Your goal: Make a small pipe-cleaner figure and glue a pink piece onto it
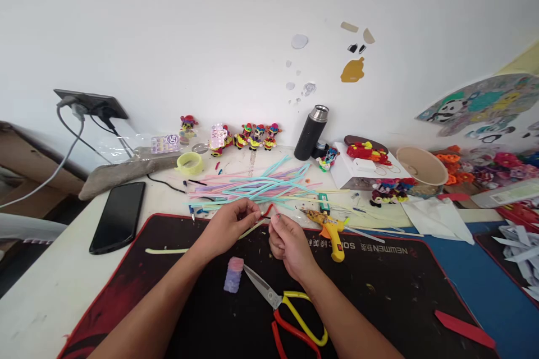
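Observation:
Above the black desk mat, my left hand (236, 225) is closed in a pinch, thumb against forefinger. A short red pipe cleaner (268, 211) sticks out from its fingertips toward the right. Close beside it, my right hand (290, 244) has its fingers curled in and the thumb pressed on top; what it grips is hidden. Below the hands lie scissors (269, 294) with one yellow and one red handle, blades parted. A small pink and purple fuzzy block (233, 275) rests by their tip. A pale yellow pipe cleaner (168, 251) runs under my left wrist.
Many pastel pipe cleaners (252, 184) are heaped behind the hands. A yellow glue gun (332, 233) lies to the right. A black phone (118, 217), yellow tape roll (189, 164), black flask (310, 133) and several small figures (257, 137) stand or lie around the mat (379, 297).

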`<action>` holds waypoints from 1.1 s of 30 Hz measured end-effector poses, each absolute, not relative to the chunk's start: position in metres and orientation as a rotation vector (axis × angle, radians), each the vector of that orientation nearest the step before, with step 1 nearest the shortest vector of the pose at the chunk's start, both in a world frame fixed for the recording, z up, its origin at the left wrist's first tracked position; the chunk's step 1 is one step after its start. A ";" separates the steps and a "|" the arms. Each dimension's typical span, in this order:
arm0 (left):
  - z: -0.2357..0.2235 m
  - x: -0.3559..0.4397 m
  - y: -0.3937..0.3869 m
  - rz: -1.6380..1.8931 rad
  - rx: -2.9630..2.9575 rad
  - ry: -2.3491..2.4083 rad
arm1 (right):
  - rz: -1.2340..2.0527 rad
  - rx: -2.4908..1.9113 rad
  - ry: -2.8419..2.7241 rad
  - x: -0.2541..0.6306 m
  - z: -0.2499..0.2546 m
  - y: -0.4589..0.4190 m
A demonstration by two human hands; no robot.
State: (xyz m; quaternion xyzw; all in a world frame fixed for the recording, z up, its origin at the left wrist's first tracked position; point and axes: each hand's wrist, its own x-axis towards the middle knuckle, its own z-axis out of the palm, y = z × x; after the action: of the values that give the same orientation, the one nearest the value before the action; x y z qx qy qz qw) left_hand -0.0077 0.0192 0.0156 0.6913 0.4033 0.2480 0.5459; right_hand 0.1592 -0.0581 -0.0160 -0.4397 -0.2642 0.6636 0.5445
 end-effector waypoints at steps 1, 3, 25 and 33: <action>0.016 -0.008 0.019 0.585 1.633 0.950 | 1.568 -1.045 -0.619 0.159 -0.015 -0.058; 0.017 -0.007 0.019 0.584 1.616 0.938 | 1.564 -1.048 -0.613 0.159 -0.015 -0.059; 0.013 -0.008 0.019 0.594 1.576 0.877 | 1.597 -1.032 -0.690 0.158 -0.018 -0.058; 0.013 -0.008 0.019 0.596 1.542 0.876 | 1.604 -1.023 -0.705 0.159 -0.019 -0.059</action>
State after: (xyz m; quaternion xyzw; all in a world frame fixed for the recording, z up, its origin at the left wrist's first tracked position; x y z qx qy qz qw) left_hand -0.0077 0.0189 0.0126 0.6633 0.3767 0.2564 0.5936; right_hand 0.1586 -0.0588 -0.0189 -0.4281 -0.2951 0.6713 0.5282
